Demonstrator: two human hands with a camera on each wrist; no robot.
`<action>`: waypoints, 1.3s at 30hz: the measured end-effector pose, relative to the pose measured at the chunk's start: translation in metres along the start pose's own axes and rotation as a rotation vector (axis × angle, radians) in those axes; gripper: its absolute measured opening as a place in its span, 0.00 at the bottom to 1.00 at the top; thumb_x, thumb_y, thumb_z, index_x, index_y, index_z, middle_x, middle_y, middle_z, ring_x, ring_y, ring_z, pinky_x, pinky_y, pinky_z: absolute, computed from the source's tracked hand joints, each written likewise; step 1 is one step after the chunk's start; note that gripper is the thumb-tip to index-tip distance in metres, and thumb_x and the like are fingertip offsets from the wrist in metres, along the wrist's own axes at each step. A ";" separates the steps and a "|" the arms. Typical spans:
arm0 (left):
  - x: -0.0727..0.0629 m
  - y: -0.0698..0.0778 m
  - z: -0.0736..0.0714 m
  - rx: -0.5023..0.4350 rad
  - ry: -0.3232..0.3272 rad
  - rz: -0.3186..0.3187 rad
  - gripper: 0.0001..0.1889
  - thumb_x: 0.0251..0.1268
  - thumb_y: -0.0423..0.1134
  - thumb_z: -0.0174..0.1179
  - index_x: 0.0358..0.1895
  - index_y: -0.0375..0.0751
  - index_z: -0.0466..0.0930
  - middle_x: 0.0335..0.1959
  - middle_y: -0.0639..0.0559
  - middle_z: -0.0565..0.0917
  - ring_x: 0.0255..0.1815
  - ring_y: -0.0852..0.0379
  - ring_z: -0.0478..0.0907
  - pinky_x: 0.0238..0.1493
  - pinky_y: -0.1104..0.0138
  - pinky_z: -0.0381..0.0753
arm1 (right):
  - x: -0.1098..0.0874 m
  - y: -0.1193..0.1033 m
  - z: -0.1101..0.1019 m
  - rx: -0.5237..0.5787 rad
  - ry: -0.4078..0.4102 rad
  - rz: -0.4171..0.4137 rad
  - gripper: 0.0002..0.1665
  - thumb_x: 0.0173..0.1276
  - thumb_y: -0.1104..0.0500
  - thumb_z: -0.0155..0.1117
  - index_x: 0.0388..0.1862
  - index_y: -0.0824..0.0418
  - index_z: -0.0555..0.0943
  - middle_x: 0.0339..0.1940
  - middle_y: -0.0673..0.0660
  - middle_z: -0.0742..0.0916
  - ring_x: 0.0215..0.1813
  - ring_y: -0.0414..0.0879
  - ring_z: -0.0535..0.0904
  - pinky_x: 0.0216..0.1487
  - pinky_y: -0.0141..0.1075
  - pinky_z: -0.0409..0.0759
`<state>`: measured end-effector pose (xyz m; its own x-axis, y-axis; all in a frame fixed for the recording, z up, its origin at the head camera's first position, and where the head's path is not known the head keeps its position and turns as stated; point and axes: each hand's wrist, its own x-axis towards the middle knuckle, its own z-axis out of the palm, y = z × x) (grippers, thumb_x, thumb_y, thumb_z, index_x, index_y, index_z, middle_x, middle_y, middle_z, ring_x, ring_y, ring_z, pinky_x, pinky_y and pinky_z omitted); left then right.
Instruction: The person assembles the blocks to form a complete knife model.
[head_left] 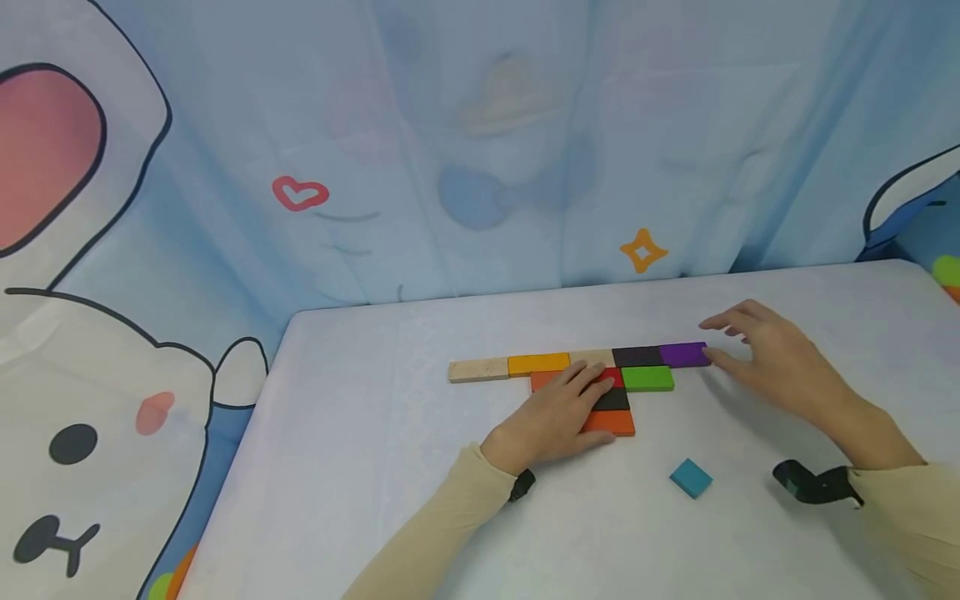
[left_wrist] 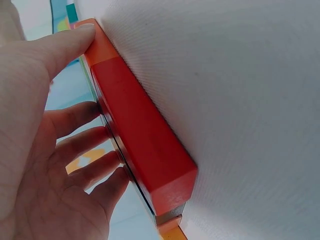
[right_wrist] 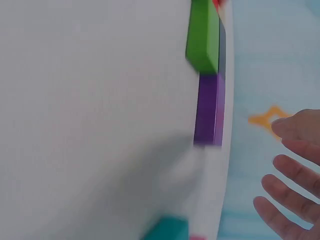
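On the white table lies a flat arrangement of coloured wooden blocks. Its back row runs from a plain wood block [head_left: 478,370] through a yellow block [head_left: 538,363] and a black block [head_left: 637,357] to a purple block [head_left: 683,355]. In front sit a green block [head_left: 648,378], a red block [left_wrist: 142,130] and an orange block [head_left: 611,422]. My left hand [head_left: 551,417] rests over the front blocks, thumb touching the orange one and fingers along the group's top, partly hiding it. Holding nothing, my right hand [head_left: 783,362] hovers with parted fingers beside the purple block's right end.
A teal block [head_left: 691,478] lies apart, nearer the front of the white table [head_left: 360,467]. Black wrist cameras [head_left: 813,482] show below the hands. Behind the table's far edge hangs a blue printed curtain [head_left: 420,167].
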<state>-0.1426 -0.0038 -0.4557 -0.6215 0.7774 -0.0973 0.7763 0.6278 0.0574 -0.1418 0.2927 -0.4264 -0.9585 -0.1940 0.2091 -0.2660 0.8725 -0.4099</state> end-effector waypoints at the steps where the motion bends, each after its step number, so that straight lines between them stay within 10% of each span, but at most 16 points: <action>1: 0.000 0.000 0.000 -0.002 -0.001 -0.001 0.37 0.81 0.62 0.52 0.82 0.43 0.63 0.83 0.46 0.61 0.84 0.48 0.55 0.82 0.66 0.51 | -0.001 0.008 -0.004 0.003 0.008 0.018 0.23 0.65 0.66 0.76 0.57 0.71 0.82 0.53 0.72 0.79 0.51 0.70 0.79 0.46 0.66 0.83; 17: -0.001 0.001 -0.001 -0.026 0.001 0.001 0.37 0.81 0.61 0.52 0.82 0.43 0.62 0.83 0.46 0.60 0.84 0.47 0.55 0.82 0.66 0.52 | -0.024 0.085 -0.013 0.015 -0.052 0.285 0.29 0.66 0.68 0.73 0.59 0.83 0.72 0.51 0.83 0.71 0.49 0.78 0.72 0.39 0.63 0.85; 39: -0.001 0.001 -0.001 -0.037 0.008 0.003 0.37 0.81 0.61 0.53 0.82 0.43 0.63 0.83 0.46 0.61 0.84 0.47 0.56 0.82 0.65 0.52 | -0.018 0.084 -0.014 -0.051 -0.120 0.380 0.32 0.64 0.67 0.75 0.55 0.89 0.71 0.44 0.82 0.77 0.41 0.72 0.75 0.32 0.51 0.86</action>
<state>-0.1414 -0.0044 -0.4546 -0.6200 0.7795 -0.0895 0.7738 0.6264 0.0946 -0.1458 0.3755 -0.4518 -0.9936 0.0980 -0.0557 0.1120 0.9127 -0.3929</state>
